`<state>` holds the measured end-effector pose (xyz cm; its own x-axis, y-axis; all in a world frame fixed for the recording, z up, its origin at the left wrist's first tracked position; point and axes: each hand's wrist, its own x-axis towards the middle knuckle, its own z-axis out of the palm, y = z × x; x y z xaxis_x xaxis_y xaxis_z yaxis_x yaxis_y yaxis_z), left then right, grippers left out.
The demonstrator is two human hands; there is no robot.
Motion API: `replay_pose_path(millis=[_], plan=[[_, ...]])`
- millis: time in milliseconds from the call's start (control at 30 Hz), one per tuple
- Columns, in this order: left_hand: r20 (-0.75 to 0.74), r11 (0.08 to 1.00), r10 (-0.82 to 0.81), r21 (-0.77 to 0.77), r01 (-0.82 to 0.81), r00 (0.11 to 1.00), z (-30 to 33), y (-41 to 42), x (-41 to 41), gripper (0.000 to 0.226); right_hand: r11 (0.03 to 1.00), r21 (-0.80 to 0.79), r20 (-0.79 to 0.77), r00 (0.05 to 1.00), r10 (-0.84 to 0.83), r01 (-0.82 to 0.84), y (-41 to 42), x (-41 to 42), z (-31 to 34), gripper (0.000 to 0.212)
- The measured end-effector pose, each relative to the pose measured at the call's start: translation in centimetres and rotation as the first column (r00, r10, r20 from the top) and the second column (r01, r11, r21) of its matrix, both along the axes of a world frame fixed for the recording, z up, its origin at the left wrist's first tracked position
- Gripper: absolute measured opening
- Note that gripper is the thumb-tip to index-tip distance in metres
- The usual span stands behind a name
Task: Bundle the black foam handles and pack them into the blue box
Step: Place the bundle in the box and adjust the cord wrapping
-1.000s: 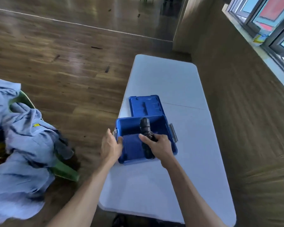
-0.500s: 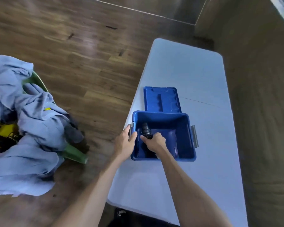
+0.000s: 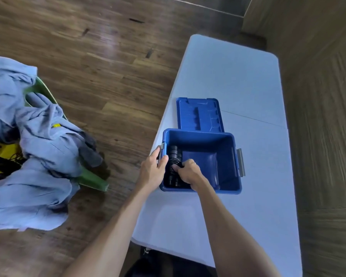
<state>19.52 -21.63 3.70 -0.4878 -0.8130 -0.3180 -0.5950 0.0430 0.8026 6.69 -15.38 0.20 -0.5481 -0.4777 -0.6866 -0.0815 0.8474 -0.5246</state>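
The blue box [image 3: 224, 136] stands open on the white table [image 3: 238, 80], near its left edge. A bundle of black foam handles [image 3: 174, 156] lies inside, along the box's left wall. My right hand [image 3: 188, 172] is down in the box with its fingers closed on the bundle's middle. My left hand [image 3: 153, 166] grips the box's left wall, thumb over the rim by the grey latch [image 3: 162, 146]. The near end of the bundle is partly hidden by my right hand.
The blue lid [image 3: 199, 114] lies flat on the table just behind the box. A second grey latch [image 3: 240, 161] sticks out on the box's right side. A green chair [image 3: 92, 179] heaped with light blue cloth [image 3: 28, 136] stands on the wooden floor to the left.
My right hand has carried the bundle from above the box's middle down to the left wall inside it. The left hand stays on the box's left side. The camera has tilted down.
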Motion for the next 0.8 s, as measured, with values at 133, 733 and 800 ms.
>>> replay_pose_path(millis=[133, 733, 800], plan=[[-0.009, 1.0, 0.008, -0.005, -0.008, 1.0, -0.1, 0.1, 0.0, 0.053, 0.992, -0.016, -0.06, 0.99, -0.128, 0.127, 0.1, -0.1, 0.8, 0.063], [-0.022, 0.999, 0.036, 0.001, -0.036, 0.999, 0.0, 0.4, 0.0, 0.053, 0.999, 0.041, -0.283, 0.959, 0.002, 0.01, -0.1, 0.1, 1.1, 0.062], [-0.03, 0.998, 0.055, 0.016, -0.054, 0.998, 0.0, 0.6, -0.1, 0.052, 0.999, 0.032, -0.222, 0.975, -0.024, 0.031, 0.1, -0.4, 0.6, 0.068]])
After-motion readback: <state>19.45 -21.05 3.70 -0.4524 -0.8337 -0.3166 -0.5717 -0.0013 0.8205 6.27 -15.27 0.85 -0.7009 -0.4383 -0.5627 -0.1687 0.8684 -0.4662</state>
